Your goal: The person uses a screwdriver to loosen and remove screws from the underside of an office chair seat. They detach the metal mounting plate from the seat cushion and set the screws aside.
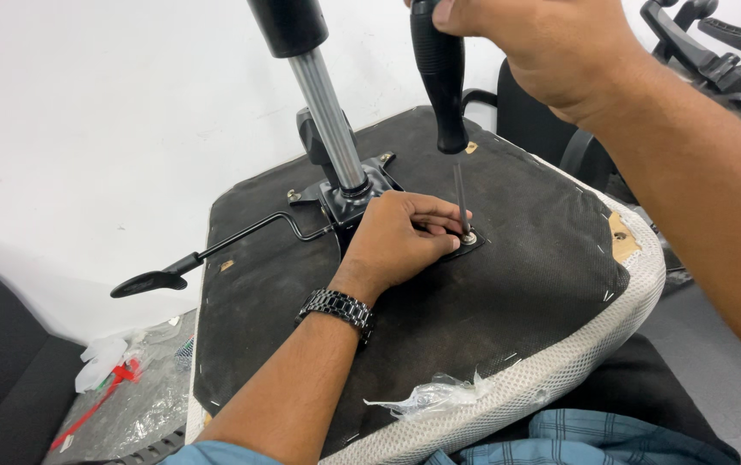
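An upside-down office chair seat (517, 284) with a black fabric underside lies across my lap. My right hand (542, 43) grips the black handle of a screwdriver (441, 77), whose thin shaft stands upright on a bolt with a washer (469, 238). My left hand (400, 237), with a dark metal watch on the wrist, rests on the seat by the black mechanism plate, its fingertips touching the shaft near the bolt. The chrome gas cylinder (329, 116) rises from the mechanism (349, 198) just behind the left hand.
A black adjustment lever (207, 257) sticks out to the left from the mechanism. A clear plastic bag (430, 396) lies on the seat's near white mesh edge. More plastic wrapping (120, 387) lies on the floor at left. Black chair armrests (715, 52) stand at top right.
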